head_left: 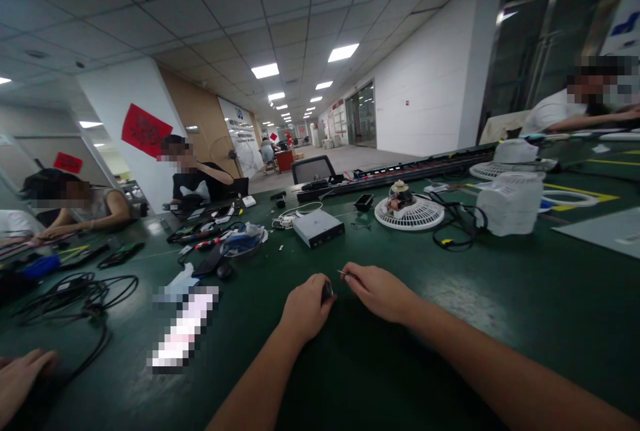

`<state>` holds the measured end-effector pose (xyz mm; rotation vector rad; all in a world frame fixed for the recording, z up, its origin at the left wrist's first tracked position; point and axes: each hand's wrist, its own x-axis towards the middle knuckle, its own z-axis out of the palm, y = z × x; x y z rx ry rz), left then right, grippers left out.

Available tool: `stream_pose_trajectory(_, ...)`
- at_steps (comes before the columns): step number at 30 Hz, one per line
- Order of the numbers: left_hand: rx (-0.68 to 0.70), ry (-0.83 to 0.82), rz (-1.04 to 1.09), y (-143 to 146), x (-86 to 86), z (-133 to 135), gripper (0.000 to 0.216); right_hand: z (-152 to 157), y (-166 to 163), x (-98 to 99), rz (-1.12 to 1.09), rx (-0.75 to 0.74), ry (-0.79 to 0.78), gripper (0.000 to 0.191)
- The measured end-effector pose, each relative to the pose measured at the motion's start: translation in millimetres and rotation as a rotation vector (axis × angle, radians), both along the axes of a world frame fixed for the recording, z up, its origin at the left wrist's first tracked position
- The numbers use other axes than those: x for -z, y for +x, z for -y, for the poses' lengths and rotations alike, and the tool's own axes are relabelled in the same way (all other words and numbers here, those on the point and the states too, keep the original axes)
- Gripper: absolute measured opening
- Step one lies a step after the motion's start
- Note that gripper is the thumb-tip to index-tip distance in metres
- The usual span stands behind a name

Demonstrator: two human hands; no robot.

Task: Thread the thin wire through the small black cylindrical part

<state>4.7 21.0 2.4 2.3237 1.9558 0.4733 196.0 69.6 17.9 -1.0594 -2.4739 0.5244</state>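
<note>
My left hand (304, 311) is closed around a small dark object (327, 291) with a shiny edge, mostly covered by the fingers. Just to its right, my right hand (376, 289) pinches a thin metal tool (341, 273); only its narrow tip shows, pointing left, and its kind is hidden. A small gap separates the hands, both low over the green table (385, 364). Beyond them lies a grey box-shaped drive (318, 227) with a black front. A white round fan grille (409, 215) carrying a bare motor (400, 196) lies farther right.
At left are a pixelated bright phone-like slab (185, 329), a black mouse (225, 271) and coiled black cables (75, 294). Another person's hand (25, 377) rests at the lower left. White plastic housings (511, 204) stand at right beside a black cable (457, 227). Co-workers sit around the table.
</note>
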Motion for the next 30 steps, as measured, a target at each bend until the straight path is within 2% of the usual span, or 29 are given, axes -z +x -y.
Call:
stream_pose_trajectory(4, -0.022, 0.005, 0.033, 0.8, -0.5, 0.6, 0.018, -3.7, 3.8, -0.4, 0.113, 0.037, 0.076, 0.024)
stream_pose_trajectory(9, -0.035, 0.009, 0.079, 1.1, -0.3, 0.2, 0.026, 4.9, -3.7, -1.8, 0.150, -0.026, 0.138, 0.012)
stream_pose_trajectory(14, 0.015, 0.043, 0.096, -0.3, 0.5, 0.7, 0.020, 5.9, -6.6, 0.7, 0.143, -0.010, 0.185, 0.015)
stream_pose_trajectory(20, 0.069, 0.063, 0.099, -2.9, -0.2, 1.4, 0.019, 0.8, -4.1, 6.0, 0.043, -0.094, 0.089, 0.017)
stream_pose_trajectory(25, 0.106, 0.080, 0.081, -2.4, -1.4, 1.5, 0.023, -0.6, -6.6, 7.3, 0.066, 0.033, 0.107, 0.020)
stream_pose_trajectory(27, 0.117, 0.077, 0.062, -1.9, -1.7, 2.2, 0.022, 0.0, -6.0, 6.7, 0.097, -0.012, 0.114, 0.019)
stream_pose_trajectory(30, 0.132, 0.083, 0.057, -1.2, -1.9, 3.2, 0.023, 1.1, -5.2, 6.0, 0.033, -0.072, 0.085, 0.019)
